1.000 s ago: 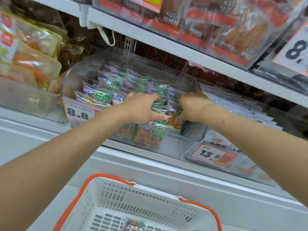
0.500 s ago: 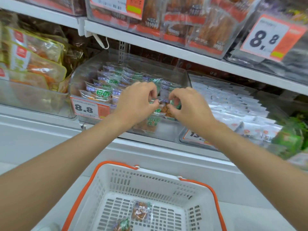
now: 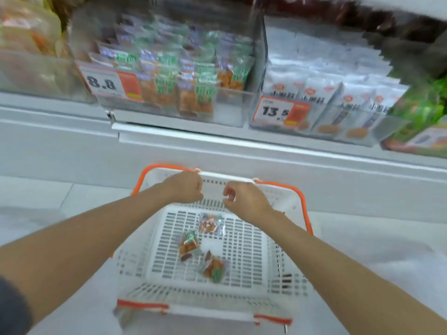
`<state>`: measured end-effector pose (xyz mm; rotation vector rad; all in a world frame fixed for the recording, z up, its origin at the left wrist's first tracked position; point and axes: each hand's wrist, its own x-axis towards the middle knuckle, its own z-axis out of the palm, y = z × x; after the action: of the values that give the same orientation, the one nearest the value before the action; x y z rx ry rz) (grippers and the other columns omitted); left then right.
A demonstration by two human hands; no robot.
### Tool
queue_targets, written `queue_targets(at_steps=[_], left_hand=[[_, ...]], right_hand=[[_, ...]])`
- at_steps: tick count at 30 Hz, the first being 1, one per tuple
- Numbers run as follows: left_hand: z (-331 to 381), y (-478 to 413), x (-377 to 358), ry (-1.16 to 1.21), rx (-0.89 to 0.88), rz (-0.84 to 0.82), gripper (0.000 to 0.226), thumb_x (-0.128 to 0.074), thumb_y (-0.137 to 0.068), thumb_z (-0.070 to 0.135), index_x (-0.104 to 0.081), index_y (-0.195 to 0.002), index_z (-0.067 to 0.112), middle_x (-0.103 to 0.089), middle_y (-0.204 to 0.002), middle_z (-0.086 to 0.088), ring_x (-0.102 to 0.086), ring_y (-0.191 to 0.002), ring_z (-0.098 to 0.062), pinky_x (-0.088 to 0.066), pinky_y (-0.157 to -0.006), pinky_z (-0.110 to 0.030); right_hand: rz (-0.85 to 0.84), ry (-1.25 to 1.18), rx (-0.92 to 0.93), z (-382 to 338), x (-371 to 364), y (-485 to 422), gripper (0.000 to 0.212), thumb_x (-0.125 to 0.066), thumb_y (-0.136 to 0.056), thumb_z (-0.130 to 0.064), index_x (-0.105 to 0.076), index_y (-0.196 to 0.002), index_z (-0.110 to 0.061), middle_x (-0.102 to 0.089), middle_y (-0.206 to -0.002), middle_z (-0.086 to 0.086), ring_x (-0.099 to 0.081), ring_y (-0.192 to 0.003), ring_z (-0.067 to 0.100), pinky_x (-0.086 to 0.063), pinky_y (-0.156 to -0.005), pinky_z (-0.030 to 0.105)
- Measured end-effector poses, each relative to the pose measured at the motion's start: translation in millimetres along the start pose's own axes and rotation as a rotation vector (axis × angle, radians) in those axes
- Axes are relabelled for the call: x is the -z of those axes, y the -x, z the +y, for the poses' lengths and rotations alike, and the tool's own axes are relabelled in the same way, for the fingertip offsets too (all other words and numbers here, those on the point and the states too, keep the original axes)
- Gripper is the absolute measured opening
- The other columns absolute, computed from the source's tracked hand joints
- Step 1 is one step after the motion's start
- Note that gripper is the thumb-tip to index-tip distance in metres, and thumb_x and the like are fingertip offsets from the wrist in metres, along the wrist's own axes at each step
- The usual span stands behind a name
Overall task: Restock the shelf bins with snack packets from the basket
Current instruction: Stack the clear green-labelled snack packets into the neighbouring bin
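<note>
Pickup step: my left hand (image 3: pixel 186 187) and right hand (image 3: pixel 244 201) hang over the basket (image 3: pixel 280 238) far end, fingers curled, empty; next I'd grab the snack packets (image 3: pixel 210 223) inside.

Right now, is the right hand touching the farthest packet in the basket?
Apart. Head view shows a strip of bare basket mesh between the right hand and that packet.
</note>
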<state>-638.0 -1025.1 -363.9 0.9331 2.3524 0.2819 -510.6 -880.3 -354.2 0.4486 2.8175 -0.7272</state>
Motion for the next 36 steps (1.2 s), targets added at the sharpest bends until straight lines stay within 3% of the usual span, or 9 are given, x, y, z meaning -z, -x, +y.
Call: queue_targets(at_steps=[3, 7, 9, 13, 17, 20, 24, 31, 36], left_hand=[[-20.6, -19.5, -46.0, -0.088, 0.011, -0.263, 0.024, -0.06, -0.09, 0.022, -0.049, -0.072, 0.01, -0.048, -0.071, -0.008, -0.045, -0.067, -0.024, -0.037, -0.062, -0.028], [-45.8, -39.7, -121.6, -0.14, 0.105, -0.335, 0.009, -0.056, -0.092, 0.02, -0.051, -0.095, 0.013, -0.045, -0.076, 0.003, -0.047, -0.071, -0.014, -0.039, -0.063, -0.026], [-61.9, -44.1, -165.2, -0.111, 0.178, -0.322, 0.035, -0.053, -0.093, 0.022, -0.048, -0.127, 0.013, -0.055, -0.113, 0.0, -0.056, -0.102, -0.019, -0.046, -0.082, -0.029], [-102.0, -53.3, -231.5, -0.095, 0.266, -0.338, 0.097, -0.07, -0.081, 0.051, -0.017, -0.153, 0.014, -0.02, -0.158, -0.007, -0.037, -0.138, -0.03, -0.037, -0.11, -0.041], [-96.7, -42.2, -236.2, -0.094, 0.324, -0.208, 0.099, -0.068, -0.085, 0.048, -0.004, -0.155, 0.018, -0.036, -0.147, -0.013, -0.044, -0.129, -0.036, -0.044, -0.099, -0.047], [-88.2, -39.8, -228.4, -0.087, 0.428, -0.105, 0.077, -0.076, -0.078, 0.039, -0.036, -0.14, 0.017, -0.056, -0.12, -0.008, -0.055, -0.112, -0.029, -0.047, -0.082, -0.041], [-76.9, -37.8, -221.5, -0.098, 0.307, -0.253, 0.047, -0.083, -0.068, 0.038, -0.065, -0.103, 0.012, -0.06, -0.085, 0.002, -0.059, -0.08, -0.015, -0.048, -0.066, -0.025], [-33.3, -42.6, -152.1, 0.042, 0.151, -0.235, 0.039, -0.08, -0.076, 0.02, -0.059, -0.106, 0.007, -0.063, -0.102, -0.003, -0.056, -0.083, -0.015, -0.044, -0.068, -0.021], [1.5, -29.2, -55.2, 0.117, 0.01, -0.086, 0.045, -0.084, -0.072, 0.024, -0.064, -0.11, 0.011, -0.051, -0.103, 0.002, -0.051, -0.1, -0.018, -0.036, -0.076, -0.023]], right_hand=[[-0.143, -0.157, -0.135, 28.7, -48.9, 6.3, 0.013, -0.063, -0.091, -0.025, -0.064, -0.1, -0.015, -0.067, -0.09, 0.005, -0.064, -0.083, 0.023, -0.053, -0.077, 0.038], [-0.211, -0.224, -0.303, 60.6, -100.3, 15.9, 0.015, -0.063, -0.091, -0.024, -0.063, -0.104, -0.016, -0.063, -0.087, 0.001, -0.063, -0.076, 0.019, -0.054, -0.077, 0.037], [-0.238, -0.266, -0.352, 70.0, -117.1, 21.1, 0.016, -0.064, -0.09, -0.023, -0.063, -0.104, -0.016, -0.062, -0.088, 0.0, -0.063, -0.076, 0.019, -0.054, -0.079, 0.036], [-0.263, -0.318, -0.411, 80.0, -137.2, 24.3, 0.016, -0.066, -0.089, -0.023, -0.062, -0.104, -0.017, -0.065, -0.103, 0.006, -0.065, -0.092, 0.024, -0.054, -0.086, 0.041], [-0.279, -0.328, -0.436, 81.9, -147.2, 21.8, 0.015, -0.065, -0.089, -0.023, -0.062, -0.103, -0.018, -0.065, -0.104, 0.005, -0.065, -0.089, 0.023, -0.055, -0.085, 0.042], [-0.29, -0.336, -0.451, 81.0, -149.7, 20.6, 0.016, -0.063, -0.09, -0.021, -0.063, -0.105, -0.016, -0.063, -0.098, 0.002, -0.065, -0.084, 0.021, -0.056, -0.083, 0.041], [-0.3, -0.347, -0.448, 78.9, -149.3, 21.6, 0.016, -0.062, -0.092, -0.017, -0.062, -0.107, -0.014, -0.062, -0.097, 0.002, -0.068, -0.087, 0.023, -0.056, -0.084, 0.041], [-0.187, -0.368, -0.409, 65.4, -115.8, 16.6, 0.024, -0.059, -0.092, -0.011, -0.062, -0.115, -0.012, -0.059, -0.084, -0.001, -0.057, -0.067, 0.016, -0.052, -0.067, 0.034], [-0.005, -0.455, -0.302, 32.3, -48.7, 3.2, 0.044, -0.057, -0.095, -0.019, -0.046, -0.137, -0.015, -0.054, -0.119, 0.004, -0.054, -0.091, 0.018, -0.044, -0.079, 0.031]])
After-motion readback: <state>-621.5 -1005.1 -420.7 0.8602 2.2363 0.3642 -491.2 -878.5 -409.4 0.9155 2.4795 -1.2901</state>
